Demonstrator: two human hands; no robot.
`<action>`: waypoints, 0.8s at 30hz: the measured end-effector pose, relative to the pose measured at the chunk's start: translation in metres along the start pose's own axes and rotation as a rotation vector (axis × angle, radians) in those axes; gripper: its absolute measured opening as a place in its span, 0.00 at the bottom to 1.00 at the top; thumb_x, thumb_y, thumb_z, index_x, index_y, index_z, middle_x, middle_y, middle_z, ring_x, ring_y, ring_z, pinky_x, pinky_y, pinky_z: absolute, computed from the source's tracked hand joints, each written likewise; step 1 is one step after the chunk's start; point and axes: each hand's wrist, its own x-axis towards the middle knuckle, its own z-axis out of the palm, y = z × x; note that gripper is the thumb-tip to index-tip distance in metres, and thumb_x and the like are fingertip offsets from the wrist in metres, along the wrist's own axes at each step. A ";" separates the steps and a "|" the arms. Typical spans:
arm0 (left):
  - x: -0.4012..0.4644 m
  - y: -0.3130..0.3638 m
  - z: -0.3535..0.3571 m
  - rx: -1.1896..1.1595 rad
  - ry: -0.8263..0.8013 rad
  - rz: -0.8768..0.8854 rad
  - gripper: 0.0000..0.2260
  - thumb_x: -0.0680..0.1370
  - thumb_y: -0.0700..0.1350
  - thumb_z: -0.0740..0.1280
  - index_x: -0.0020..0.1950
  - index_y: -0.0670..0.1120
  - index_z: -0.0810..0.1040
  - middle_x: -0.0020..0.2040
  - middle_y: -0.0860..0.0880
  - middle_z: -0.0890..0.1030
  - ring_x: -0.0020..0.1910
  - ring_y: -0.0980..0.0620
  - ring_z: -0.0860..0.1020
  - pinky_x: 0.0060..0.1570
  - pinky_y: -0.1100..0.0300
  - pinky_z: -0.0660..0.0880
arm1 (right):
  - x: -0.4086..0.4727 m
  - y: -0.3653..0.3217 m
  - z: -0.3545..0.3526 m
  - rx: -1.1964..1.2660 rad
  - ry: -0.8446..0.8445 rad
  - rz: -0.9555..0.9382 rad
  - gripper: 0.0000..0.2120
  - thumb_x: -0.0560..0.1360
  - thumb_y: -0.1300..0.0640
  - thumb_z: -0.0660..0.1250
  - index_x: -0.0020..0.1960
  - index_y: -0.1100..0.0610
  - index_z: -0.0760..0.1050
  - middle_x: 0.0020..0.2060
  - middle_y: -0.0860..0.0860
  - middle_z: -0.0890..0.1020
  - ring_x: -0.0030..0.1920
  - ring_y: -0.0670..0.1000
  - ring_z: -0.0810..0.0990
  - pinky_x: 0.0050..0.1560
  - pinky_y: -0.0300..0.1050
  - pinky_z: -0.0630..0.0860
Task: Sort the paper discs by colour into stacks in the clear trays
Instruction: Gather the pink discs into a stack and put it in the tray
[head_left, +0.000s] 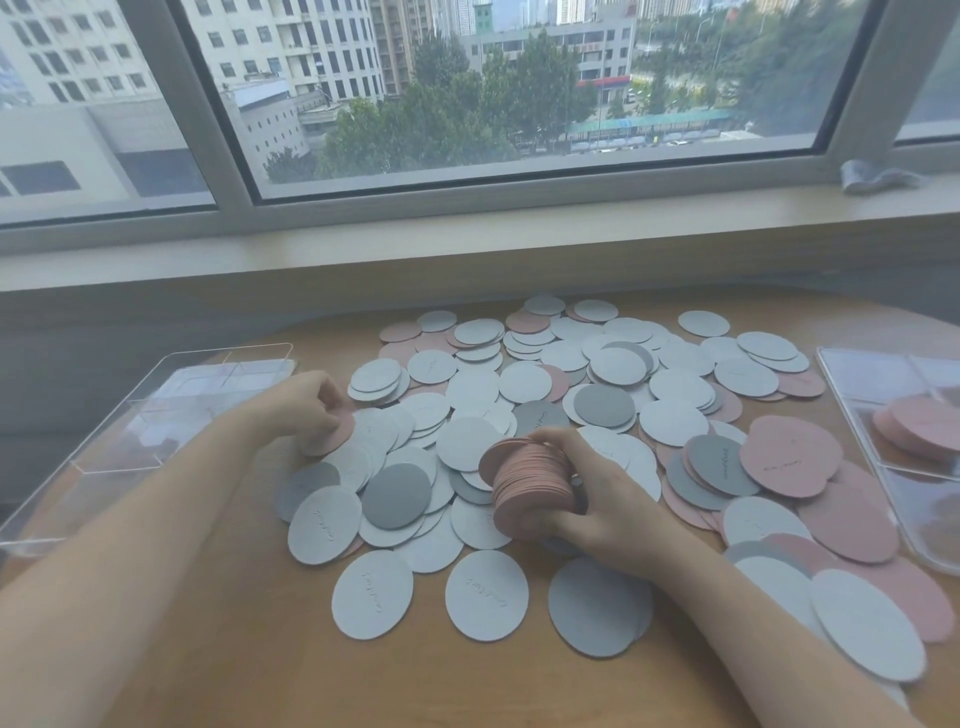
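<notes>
Several pale, dark grey and pink paper discs (524, 382) lie scattered and overlapping across the wooden table (270, 670). My right hand (608, 512) grips a thick stack of pink discs (532, 486) on its edge, low over the heap. My left hand (306, 408) pinches a single pink disc (340, 431) at the heap's left side. A clear tray (156, 410) stands on the left, apparently holding nothing. Another clear tray (852, 384) on the right holds a small stack of pink discs (922, 428).
A window sill (467, 249) and a large window run behind the table. A folded grey cloth (878, 179) lies on the sill at the right. Bare wood shows along the table's near edge.
</notes>
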 end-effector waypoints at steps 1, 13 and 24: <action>0.001 -0.001 -0.001 -0.026 0.000 -0.013 0.11 0.75 0.40 0.69 0.57 0.47 0.77 0.54 0.50 0.79 0.54 0.49 0.78 0.48 0.57 0.72 | 0.000 0.000 0.000 0.000 0.000 0.000 0.32 0.70 0.50 0.76 0.68 0.39 0.64 0.56 0.36 0.76 0.57 0.37 0.74 0.52 0.25 0.67; -0.025 -0.016 -0.039 -0.067 0.161 0.030 0.06 0.78 0.42 0.70 0.55 0.49 0.78 0.51 0.50 0.81 0.47 0.49 0.79 0.45 0.53 0.72 | 0.000 0.002 0.001 -0.012 0.016 0.003 0.33 0.70 0.51 0.76 0.68 0.38 0.63 0.56 0.37 0.76 0.55 0.37 0.75 0.51 0.26 0.68; -0.109 0.073 0.025 -0.604 0.332 0.362 0.04 0.79 0.44 0.71 0.49 0.54 0.81 0.46 0.57 0.84 0.43 0.62 0.81 0.42 0.65 0.74 | 0.000 0.000 0.002 0.004 0.040 -0.029 0.35 0.67 0.46 0.79 0.69 0.42 0.67 0.58 0.36 0.76 0.60 0.38 0.74 0.56 0.28 0.68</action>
